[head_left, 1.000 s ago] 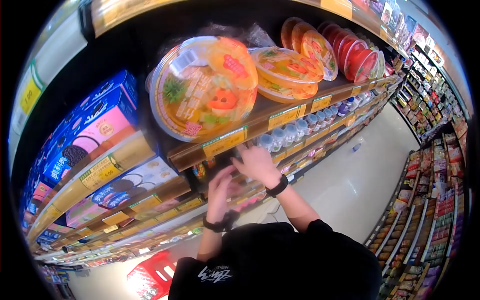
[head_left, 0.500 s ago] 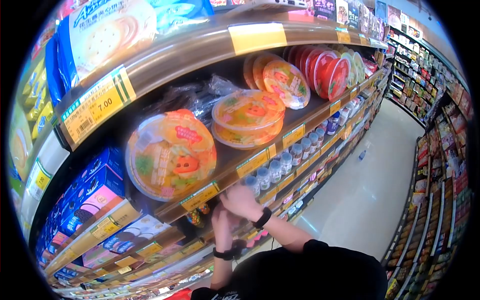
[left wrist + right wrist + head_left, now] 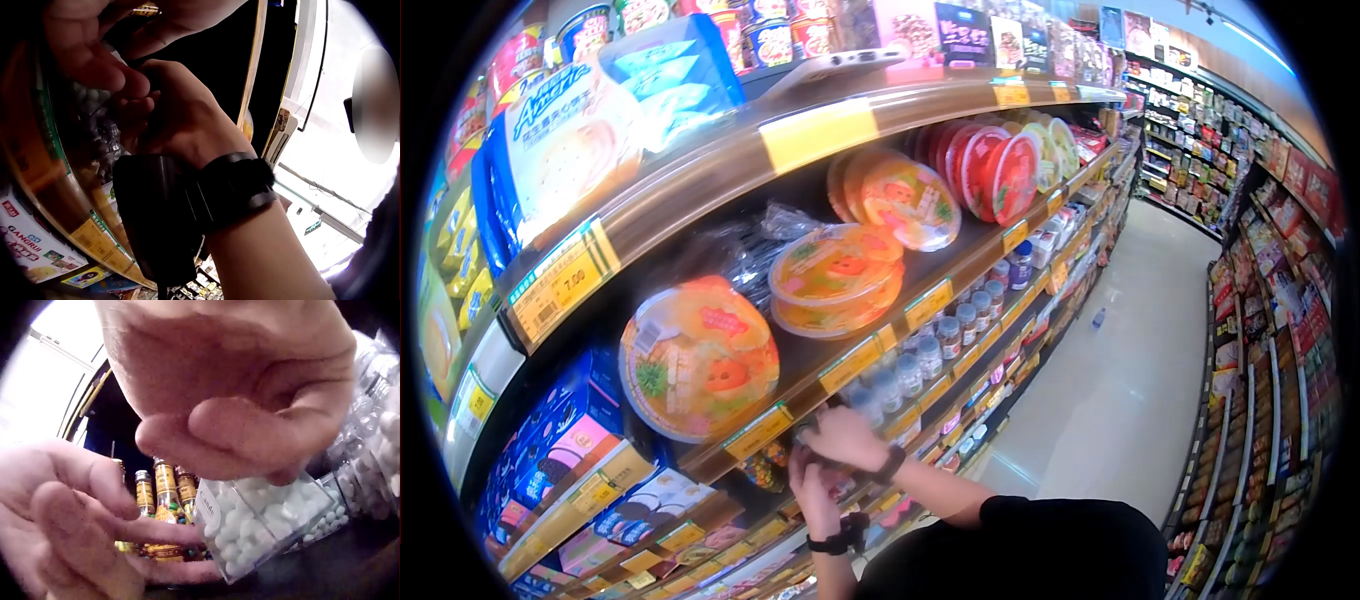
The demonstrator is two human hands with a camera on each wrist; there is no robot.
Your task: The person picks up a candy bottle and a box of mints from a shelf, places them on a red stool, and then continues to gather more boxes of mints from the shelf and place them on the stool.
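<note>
Right hand (image 3: pixel 231 394) pinches a clear box of white candies (image 3: pixel 262 522) at the shelf edge; left hand (image 3: pixel 75 519), fingers relaxed, supports beneath. A slipping pinch could topple neighbouring candy bottles (image 3: pixel 165 487).

shelf I'm at: wooden shelf (image 3: pixel 730 455), yellow price tags on edge
on it: clear candy boxes (image 3: pixel 265 522), small bottles of coloured candy (image 3: pixel 165 487)
shelf above: orange-lidded bowls (image 3: pixel 700 355)
</note>
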